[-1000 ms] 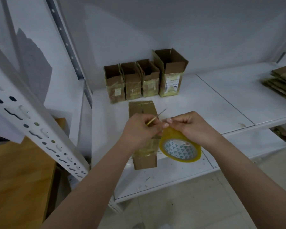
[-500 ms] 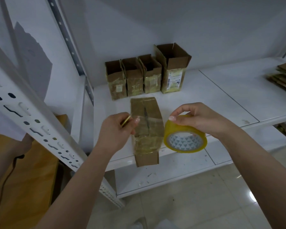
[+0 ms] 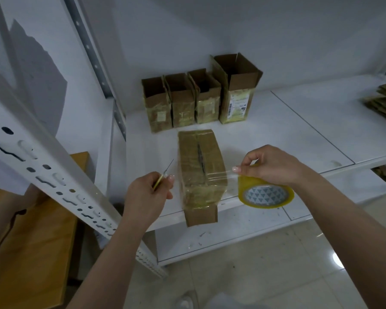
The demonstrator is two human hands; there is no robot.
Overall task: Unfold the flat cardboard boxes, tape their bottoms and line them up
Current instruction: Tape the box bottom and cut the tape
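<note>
A white shelf (image 3: 265, 130) carries four open boxes (image 3: 201, 97) in a row at the back. One box (image 3: 200, 172) lies bottom-up at the front edge. The right hand (image 3: 274, 166) grips the tape roll (image 3: 265, 194) — a strip (image 3: 218, 176) runs onto that box. The left hand (image 3: 149, 192) pinches a thin blade (image 3: 164, 175).
</note>
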